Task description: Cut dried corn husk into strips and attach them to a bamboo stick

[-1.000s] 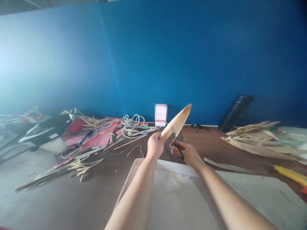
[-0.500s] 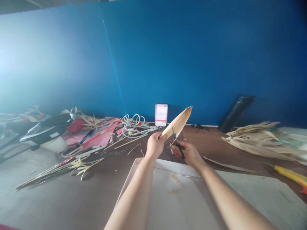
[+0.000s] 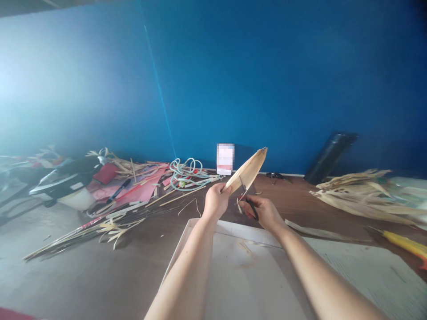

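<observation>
Between thumb and fingers, my left hand (image 3: pixel 216 202) pinches the lower end of a pale, dry corn husk (image 3: pixel 248 170), which points up and to the right. My right hand (image 3: pixel 265 211) is wrapped round the dark handles of a pair of scissors (image 3: pixel 252 208). The blades lie at the husk's lower right edge, one of them showing across its face. A thin pale strip curls beside the right fingers. Below both hands is a shallow white tray or box lid (image 3: pixel 230 229) with a few husk scraps (image 3: pixel 246 249) in it.
A phone (image 3: pixel 224 159) leans on the blue wall. Left lie a coiled pale-blue cord (image 3: pixel 187 173), thin sticks, wires and pink paper (image 3: pixel 150 189). At right are more dry husks (image 3: pixel 350 195), a black roll (image 3: pixel 330 158), a yellow-handled tool (image 3: pixel 402 242) and a printed sheet (image 3: pixel 367 266).
The scissors and my right hand have shifted slightly to the right, with the scissors still at the husk's edge. My left hand holds the husk almost unmoved.
</observation>
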A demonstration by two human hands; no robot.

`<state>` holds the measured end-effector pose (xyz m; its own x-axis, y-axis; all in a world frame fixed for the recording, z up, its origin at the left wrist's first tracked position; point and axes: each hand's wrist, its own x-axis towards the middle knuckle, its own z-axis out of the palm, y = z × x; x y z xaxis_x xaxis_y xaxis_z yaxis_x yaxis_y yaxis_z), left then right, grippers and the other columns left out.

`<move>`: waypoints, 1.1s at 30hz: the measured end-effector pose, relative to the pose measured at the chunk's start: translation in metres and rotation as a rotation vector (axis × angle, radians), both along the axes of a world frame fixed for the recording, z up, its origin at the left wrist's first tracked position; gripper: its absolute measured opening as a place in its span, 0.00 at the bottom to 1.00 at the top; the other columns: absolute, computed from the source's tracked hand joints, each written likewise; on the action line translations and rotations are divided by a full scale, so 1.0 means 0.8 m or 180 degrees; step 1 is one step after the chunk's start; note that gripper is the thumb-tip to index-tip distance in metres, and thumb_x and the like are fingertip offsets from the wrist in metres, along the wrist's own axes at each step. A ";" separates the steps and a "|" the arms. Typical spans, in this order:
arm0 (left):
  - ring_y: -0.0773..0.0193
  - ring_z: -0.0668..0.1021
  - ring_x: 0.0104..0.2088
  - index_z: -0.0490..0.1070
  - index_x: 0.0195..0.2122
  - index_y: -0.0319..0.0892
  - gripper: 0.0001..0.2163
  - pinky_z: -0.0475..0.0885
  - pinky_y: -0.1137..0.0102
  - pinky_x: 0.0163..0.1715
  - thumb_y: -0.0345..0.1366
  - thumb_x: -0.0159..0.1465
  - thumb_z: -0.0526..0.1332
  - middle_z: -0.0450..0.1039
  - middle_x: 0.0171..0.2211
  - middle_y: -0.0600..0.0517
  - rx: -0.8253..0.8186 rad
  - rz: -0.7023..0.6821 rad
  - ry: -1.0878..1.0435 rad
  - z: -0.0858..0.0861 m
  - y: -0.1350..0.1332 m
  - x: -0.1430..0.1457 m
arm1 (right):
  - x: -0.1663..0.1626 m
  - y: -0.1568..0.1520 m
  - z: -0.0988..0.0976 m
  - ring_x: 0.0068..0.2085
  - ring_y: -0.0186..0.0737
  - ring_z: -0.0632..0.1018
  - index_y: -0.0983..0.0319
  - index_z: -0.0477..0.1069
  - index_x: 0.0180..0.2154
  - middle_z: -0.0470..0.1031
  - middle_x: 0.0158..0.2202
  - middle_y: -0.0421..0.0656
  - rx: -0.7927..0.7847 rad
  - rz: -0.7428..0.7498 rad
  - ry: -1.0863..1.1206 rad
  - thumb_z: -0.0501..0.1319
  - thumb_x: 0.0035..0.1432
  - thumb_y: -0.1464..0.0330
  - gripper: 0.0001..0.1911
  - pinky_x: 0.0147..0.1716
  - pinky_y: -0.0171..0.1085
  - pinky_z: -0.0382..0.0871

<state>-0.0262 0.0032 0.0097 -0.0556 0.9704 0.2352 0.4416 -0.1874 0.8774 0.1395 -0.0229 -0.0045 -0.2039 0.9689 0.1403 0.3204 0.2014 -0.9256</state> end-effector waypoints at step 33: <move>0.67 0.67 0.24 0.74 0.32 0.42 0.09 0.59 0.73 0.26 0.40 0.56 0.58 0.69 0.22 0.54 -0.0034 0.0492 -0.0167 0.005 0.002 -0.008 | -0.002 -0.002 0.005 0.21 0.32 0.64 0.64 0.75 0.42 0.63 0.16 0.36 -0.0162 -0.0018 -0.0190 0.60 0.50 0.52 0.24 0.21 0.32 0.56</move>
<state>-0.0328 0.0046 0.0139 -0.2164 0.9517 0.2177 0.4180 -0.1112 0.9016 0.1378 -0.0248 -0.0005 -0.2048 0.9756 0.0786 0.3765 0.1527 -0.9138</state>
